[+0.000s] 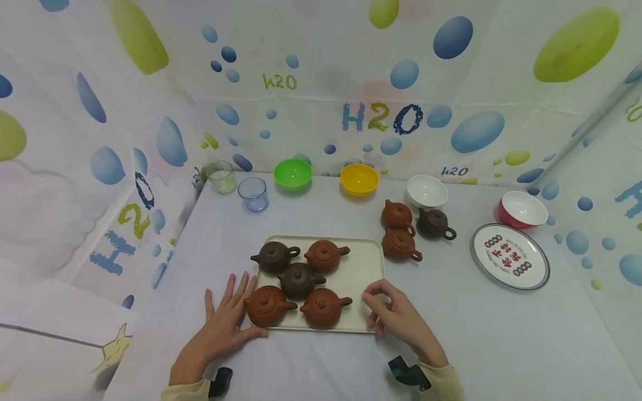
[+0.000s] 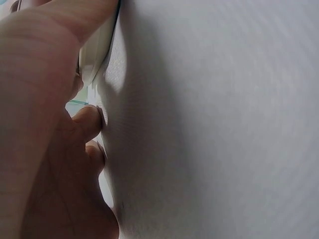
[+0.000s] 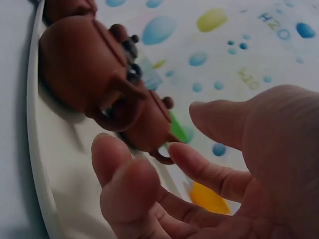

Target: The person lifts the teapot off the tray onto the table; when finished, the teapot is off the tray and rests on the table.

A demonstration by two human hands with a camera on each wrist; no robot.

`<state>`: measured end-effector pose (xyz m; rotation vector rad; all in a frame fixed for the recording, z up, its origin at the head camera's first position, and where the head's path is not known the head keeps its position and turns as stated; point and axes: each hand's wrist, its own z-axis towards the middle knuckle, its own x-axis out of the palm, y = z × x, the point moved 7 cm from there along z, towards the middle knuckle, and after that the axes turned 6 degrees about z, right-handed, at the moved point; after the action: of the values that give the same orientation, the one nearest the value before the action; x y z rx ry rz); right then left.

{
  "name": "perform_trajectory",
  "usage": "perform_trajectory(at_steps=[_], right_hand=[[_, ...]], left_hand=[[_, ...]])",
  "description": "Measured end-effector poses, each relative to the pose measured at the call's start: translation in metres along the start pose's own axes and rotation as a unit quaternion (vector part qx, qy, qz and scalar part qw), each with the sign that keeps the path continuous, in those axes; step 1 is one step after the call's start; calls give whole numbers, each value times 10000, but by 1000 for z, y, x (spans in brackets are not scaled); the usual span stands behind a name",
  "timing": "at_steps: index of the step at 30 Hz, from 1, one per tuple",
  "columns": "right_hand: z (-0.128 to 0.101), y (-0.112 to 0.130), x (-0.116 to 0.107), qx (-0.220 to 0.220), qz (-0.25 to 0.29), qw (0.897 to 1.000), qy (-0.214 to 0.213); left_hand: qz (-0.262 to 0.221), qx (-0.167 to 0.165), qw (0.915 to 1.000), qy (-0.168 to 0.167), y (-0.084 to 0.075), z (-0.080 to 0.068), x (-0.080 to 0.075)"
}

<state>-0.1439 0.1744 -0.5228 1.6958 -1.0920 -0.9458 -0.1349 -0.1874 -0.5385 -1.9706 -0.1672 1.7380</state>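
The left hand (image 1: 225, 323) lies flat, fingers straight against the cream tray (image 1: 368, 267) on the table (image 1: 451, 334); the right hand (image 1: 396, 314), loosely curled, holds nothing. Uneven pushing could topple its five clay teapots (image 1: 300, 280).

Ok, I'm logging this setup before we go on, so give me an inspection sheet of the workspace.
Surface: white table, covered with a plain cloth.
Job's things: cream tray carrying five clay teapots.
Clutter: three more teapots, two glasses, four bowls, printed plate.
Hands: left hand flat at the tray's left edge; right hand loosely curled at its right corner.
Cables: nothing seen.
Surroundings: bubble-print H2O backdrop.
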Motion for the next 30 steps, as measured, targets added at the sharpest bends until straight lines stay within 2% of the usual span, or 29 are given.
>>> perform_trajectory(at_steps=[4, 8, 14, 23, 30], right_hand=[[15, 5, 19, -351, -708, 9959, 431], [24, 8, 36, -635, -1148, 9896, 596], [29, 9, 49, -624, -843, 9929, 567], [29, 3, 52, -491, -373, 9964, 590], [30, -3, 52, -648, -310, 9971, 245]], left_hand=[[-11, -17, 10000, 35, -1, 0, 1], [20, -19, 10000, 59, -1, 0, 1], [93, -9, 9999, 44, -1, 0, 0], [129, -48, 9999, 91, 1, 1, 3], [77, -32, 10000, 48, -1, 1, 0]])
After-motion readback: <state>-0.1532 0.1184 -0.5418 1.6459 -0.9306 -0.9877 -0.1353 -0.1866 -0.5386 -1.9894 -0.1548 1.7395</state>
